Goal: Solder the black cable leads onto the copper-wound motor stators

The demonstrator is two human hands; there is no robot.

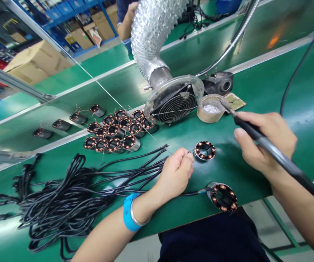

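Note:
My left hand (pixel 176 170) pinches thin wire leads at the left side of a small motor stator (pixel 205 150) with copper windings, standing on the green bench. In my right hand (pixel 273 136) is a soldering iron (pixel 265 143), its tip by the rim of a round tub (pixel 211 117) with silvery material inside. Nearer the bench's front edge lies another stator (pixel 223 197), joined to a black cable by coloured wires. Under and beyond my left wrist, a bundle of black cables (pixel 72 198) spreads out, their stripped ends near my left hand.
Several stators (pixel 113 131) stand grouped at the back left. A fume extractor fan (pixel 176 105) hangs on a silver duct (pixel 151 32) above the bench. Behind the tub sit a black holder (pixel 219 83) and a square pad (pixel 235 101). Another person's arm (pixel 125 27) shows beyond the partition.

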